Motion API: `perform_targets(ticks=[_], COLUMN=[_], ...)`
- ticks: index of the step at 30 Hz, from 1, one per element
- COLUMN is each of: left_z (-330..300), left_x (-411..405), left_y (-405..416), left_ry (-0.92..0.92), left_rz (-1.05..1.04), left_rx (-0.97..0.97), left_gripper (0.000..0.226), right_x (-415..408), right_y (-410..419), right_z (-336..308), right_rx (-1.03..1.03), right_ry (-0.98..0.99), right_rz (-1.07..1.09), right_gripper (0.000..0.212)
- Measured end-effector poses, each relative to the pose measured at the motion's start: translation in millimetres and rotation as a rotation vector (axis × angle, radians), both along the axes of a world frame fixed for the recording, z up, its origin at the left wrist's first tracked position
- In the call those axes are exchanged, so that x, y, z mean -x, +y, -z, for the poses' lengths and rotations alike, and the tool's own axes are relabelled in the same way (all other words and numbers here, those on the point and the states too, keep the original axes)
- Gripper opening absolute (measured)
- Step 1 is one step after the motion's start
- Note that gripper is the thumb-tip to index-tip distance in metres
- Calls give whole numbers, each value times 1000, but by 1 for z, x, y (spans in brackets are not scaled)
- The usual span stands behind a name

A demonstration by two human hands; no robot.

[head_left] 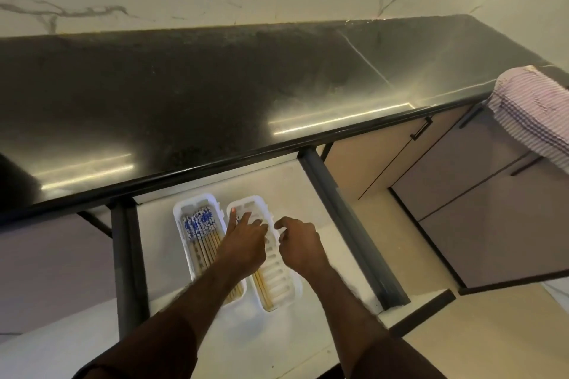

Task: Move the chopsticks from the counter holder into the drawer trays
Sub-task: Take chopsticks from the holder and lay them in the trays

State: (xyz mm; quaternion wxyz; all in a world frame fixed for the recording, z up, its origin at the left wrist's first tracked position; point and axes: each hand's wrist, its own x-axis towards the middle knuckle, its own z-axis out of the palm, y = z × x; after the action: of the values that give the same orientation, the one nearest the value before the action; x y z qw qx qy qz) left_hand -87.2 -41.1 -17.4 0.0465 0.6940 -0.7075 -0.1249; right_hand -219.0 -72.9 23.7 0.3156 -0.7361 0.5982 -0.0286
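Note:
The drawer [160,255] below the counter is pulled out, with two white slotted trays side by side in it. The left tray [179,212] holds several wooden chopsticks [200,232] with blue-and-white patterned tops. In the right tray [281,281], a few chopsticks [263,288] lie along its left side. My left hand [244,244] rests flat over them with fingers spread, hiding their upper part. My right hand [300,246] hovers over that tray's right rim, fingers loosely curled and holding nothing. No counter holder is in view.
The black stone counter [184,95] runs across above the drawer, with a marble wall behind. A striped pink cloth [532,114] hangs over its right end. Grey drawer rails [348,224] flank the trays. A cabinet door [492,209] stands open at the right.

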Motion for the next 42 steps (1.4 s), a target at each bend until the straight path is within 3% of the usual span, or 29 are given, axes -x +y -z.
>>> perform_targets(ticks=[7,13,20,30,42], left_z=[-83,-147,-204,-235,-245], left_x=[7,-6,-25,-154,-375], left_y=[33,111,188,278,336], left_ry=[63,169,175,166,88], left_rz=[-104,-266,-298,-427,-468], left_rx=[130,330,451,539,532], left_gripper=[42,39,39,40,39], right_x=[10,18,0,-145,-360], right_y=[35,96,170,235,275], right_z=[-80,-152,-211,-236,-222], right_rx=[224,332,437,549,470], right_ry=[-135,-236,-295,-377,-460], right_rz=[12,-62,-123,-379,-411], right_gripper=[35,36,31,27,30])
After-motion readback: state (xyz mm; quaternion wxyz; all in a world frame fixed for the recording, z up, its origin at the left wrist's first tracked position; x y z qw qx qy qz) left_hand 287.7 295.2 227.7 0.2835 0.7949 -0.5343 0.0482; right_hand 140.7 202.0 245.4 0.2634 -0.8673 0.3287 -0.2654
